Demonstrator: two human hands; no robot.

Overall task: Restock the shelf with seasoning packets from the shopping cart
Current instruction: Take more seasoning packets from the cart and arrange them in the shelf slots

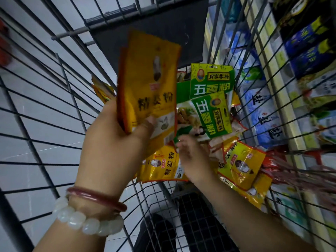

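— So how many packets does the left hand (116, 140) have?

— At least two flat yellow foil seasoning packets (148, 79), stacked and upright above the grey wire shopping cart (45, 99). A second edge shows behind the front one on its left side; the blur hides whether there are more.

— And the grip?

— The thumb (147, 124) lies across the lower front of the stack and presses it against the palm; the other fingers are hidden behind the packets. That wrist wears two bracelets: a thin dark-red bangle (98, 196) and a string of pale white beads (85, 217).

— The right hand (190, 157)?

— It is down in the cart, fingers loosely bent, their tips at the lower corner of a green-and-white seasoning packet (203, 117). I cannot tell whether it pinches that corner or only touches it.

— How many green ones?

— Two. The second green packet (211, 80) lies just beyond the first, overlapping its top edge.

— And yellow ones left in the cart?

— One yellow packet (160, 167) lies between the two wrists, partly under the right hand. Two more yellow packets (241, 162) overlap to the right of that hand, and another yellow edge (102, 90) peeks out behind the left hand. Beyond the right wall of the cart, shelf rows of blue-and-white bags (263, 113) stand close by.
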